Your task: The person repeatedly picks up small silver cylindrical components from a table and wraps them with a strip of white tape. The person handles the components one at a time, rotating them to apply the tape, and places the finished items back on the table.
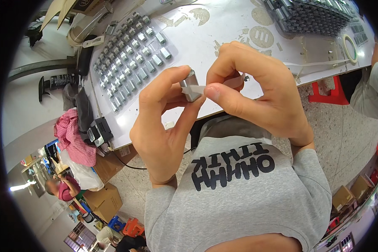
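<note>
My left hand (161, 115) pinches a small silver motor (191, 80) upright between thumb and fingertips, above the table's near edge. Across the motor's side lies a strip of pale, see-through tape (195, 90). My right hand (256, 86) grips the other end of that strip between thumb and forefinger, close beside the motor. More of the tape shows past the right hand's curled fingers, which hide part of it.
A clear plastic tray (172, 47) of similar motors lies on the white table (189, 35) at left. Stacked trays of motors (308, 19) stand far right, near a tape roll (349, 49). A red stool (329, 92) and another person's sleeve (367, 92) are at right; a black device (100, 131) at left.
</note>
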Demonstrator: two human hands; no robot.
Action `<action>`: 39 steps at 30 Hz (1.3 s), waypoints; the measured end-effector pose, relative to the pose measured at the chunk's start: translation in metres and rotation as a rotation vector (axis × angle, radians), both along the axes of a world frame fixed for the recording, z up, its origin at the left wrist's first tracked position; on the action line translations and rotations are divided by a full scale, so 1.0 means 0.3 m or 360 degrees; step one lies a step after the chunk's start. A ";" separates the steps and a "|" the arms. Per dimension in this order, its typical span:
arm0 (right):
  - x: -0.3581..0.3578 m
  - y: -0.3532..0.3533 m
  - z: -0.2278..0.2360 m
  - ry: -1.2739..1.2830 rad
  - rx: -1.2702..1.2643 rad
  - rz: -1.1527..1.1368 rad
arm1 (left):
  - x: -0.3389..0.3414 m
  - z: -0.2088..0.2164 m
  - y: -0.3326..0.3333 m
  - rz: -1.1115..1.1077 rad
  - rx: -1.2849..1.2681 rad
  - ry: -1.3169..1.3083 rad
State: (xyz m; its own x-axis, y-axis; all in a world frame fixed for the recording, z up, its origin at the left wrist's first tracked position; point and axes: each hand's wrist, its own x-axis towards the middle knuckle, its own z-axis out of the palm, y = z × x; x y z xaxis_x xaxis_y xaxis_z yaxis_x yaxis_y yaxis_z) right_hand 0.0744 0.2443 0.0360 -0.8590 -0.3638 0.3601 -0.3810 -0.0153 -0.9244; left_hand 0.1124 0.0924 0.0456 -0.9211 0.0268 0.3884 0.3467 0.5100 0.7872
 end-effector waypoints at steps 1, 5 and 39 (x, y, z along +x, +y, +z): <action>-0.001 0.002 0.000 -0.0011 0.0006 -0.0007 | -0.002 0.000 0.002 -0.0002 0.0038 -0.0012; -0.002 0.000 0.009 -0.0114 0.0003 0.0001 | 0.004 0.006 -0.005 -0.0033 0.0092 -0.0058; -0.036 0.037 -0.032 -0.0320 -0.0294 0.0291 | -0.037 -0.024 0.037 -0.0212 -0.0185 0.0329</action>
State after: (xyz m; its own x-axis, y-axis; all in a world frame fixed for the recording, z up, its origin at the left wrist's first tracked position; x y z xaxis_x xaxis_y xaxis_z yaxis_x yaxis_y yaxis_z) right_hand 0.0637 0.2554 0.0266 -0.8461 -0.4629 0.2643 -0.1665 -0.2414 -0.9560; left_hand 0.1014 0.1035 0.0384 -0.8077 0.1981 0.5553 0.5645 0.5318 0.6313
